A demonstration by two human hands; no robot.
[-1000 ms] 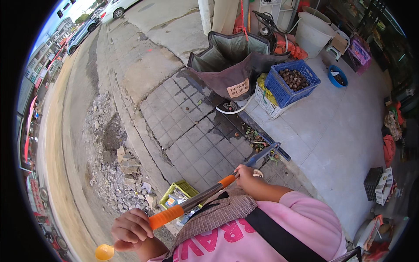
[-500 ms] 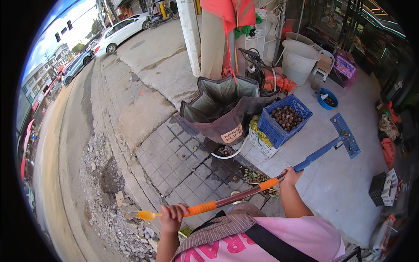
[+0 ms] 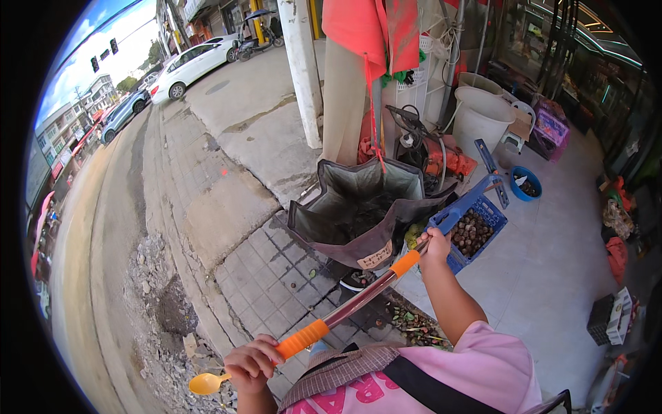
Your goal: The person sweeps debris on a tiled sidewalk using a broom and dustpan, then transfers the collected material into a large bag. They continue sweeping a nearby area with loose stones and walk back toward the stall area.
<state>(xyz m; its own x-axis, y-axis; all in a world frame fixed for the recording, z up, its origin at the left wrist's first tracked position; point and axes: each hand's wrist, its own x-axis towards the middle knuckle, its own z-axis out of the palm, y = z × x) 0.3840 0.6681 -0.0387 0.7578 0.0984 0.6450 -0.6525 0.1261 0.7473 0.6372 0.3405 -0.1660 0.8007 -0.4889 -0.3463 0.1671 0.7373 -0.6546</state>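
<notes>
My left hand [image 3: 253,362] is closed round the lower orange grip of a long-handled mop [image 3: 360,301]. A yellow spoon-shaped end [image 3: 205,383] juts out past that hand; I cannot tell whether it belongs to the pole. Farther up, my right hand [image 3: 434,248] grips the pole just below its blue part. The blue mop head [image 3: 491,169], with two wing-like pieces, is raised beyond a blue crate [image 3: 460,261] of round brown things [image 3: 470,233]. Left of the crate stands a large open dark fabric bag [image 3: 338,250] with a silvery lining.
Behind the bag is an orange-red machine [image 3: 452,157] with hoses, and a big white bucket [image 3: 483,117] farther right. A blue basin [image 3: 527,183] sits on the floor. Leafy debris [image 3: 417,321] lies by the step; rubble [image 3: 162,297] edges the road at left.
The mop's head has swung up and leftward, from over the floor to beyond the crate. My right hand rose with the pole, while my left hand moved slightly left and down.
</notes>
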